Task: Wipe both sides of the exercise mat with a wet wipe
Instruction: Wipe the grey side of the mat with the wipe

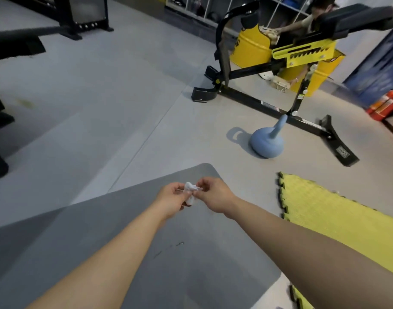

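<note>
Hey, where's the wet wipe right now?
In the head view, the wet wipe is near centre, pinched between the left hand and right hand, held above the grey exercise mat.

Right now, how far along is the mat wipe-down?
Early. Done: the grey exercise mat lies flat on the floor. In hand: left hand and right hand both pinch a crumpled white wet wipe above the mat, apparently unfolding it. Left: no wipe contact yet; dark scuffs show on the top face, and the underside needs a flip.
</note>
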A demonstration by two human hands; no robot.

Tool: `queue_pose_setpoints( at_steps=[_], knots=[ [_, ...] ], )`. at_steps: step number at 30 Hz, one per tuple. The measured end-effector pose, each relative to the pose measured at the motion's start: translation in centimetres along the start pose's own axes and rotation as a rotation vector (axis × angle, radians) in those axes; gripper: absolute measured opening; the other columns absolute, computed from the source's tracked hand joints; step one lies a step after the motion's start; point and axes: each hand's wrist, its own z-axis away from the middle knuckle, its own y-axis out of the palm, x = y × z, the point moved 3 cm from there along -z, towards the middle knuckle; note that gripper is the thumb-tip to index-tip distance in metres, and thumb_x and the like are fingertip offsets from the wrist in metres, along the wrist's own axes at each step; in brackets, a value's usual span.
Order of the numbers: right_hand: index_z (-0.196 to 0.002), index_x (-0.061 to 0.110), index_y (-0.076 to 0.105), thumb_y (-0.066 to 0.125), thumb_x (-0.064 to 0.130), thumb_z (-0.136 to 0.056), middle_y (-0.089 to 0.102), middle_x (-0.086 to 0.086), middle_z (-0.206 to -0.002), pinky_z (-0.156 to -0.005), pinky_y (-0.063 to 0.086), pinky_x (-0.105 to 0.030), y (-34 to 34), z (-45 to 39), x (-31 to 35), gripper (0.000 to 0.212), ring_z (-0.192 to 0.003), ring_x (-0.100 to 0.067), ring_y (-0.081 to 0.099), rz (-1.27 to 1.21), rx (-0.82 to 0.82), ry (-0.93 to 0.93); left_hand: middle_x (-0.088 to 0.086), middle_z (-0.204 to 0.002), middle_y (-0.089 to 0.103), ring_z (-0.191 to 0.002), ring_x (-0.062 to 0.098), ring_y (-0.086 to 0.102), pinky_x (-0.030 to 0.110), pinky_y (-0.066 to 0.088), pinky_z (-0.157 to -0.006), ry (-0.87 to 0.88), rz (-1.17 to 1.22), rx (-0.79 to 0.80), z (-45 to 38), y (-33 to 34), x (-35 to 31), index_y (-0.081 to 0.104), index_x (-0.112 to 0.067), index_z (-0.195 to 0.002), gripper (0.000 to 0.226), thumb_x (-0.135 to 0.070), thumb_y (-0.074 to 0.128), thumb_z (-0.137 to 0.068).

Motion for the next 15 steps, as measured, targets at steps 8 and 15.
queue_pose_setpoints(
  at_steps=[8, 15],
  knots=[
    [-0.1, 0.016, 0.056, 0.056, 0.02, -0.094, 0.07, -0.006, -0.094, -0.061, 0.043, -0.024, 0.5, -1.5, -2.1, 0.007, -0.072, -0.013, 0.06, -0.014, 0.2, -0.119, 0.004, -0.08, 0.073, -0.063, 0.015, 0.064, 0.027, 0.054, -0.065, -0.062, 0.202, -0.074, 1.4, 1.7, 2.0, 0.062, -0.014, -0.113, 0.013, -0.018, 0.059, -0.101],
    [-0.099, 0.013, 0.063, 0.058, 0.004, -0.093, 0.064, -0.009, -0.08, -0.061, 0.046, -0.024, -2.5, -4.2, -3.5, 0.012, -0.062, -0.016, 0.056, -0.544, 0.373, -0.209, 0.006, -0.091, 0.07, -0.075, 0.021, 0.066, 0.045, 0.052, -0.096, -0.007, 0.561, -0.134, 0.6, 4.7, -0.7, 0.062, -0.02, -0.123, 0.029, -0.005, 0.055, -0.098]
  ],
)
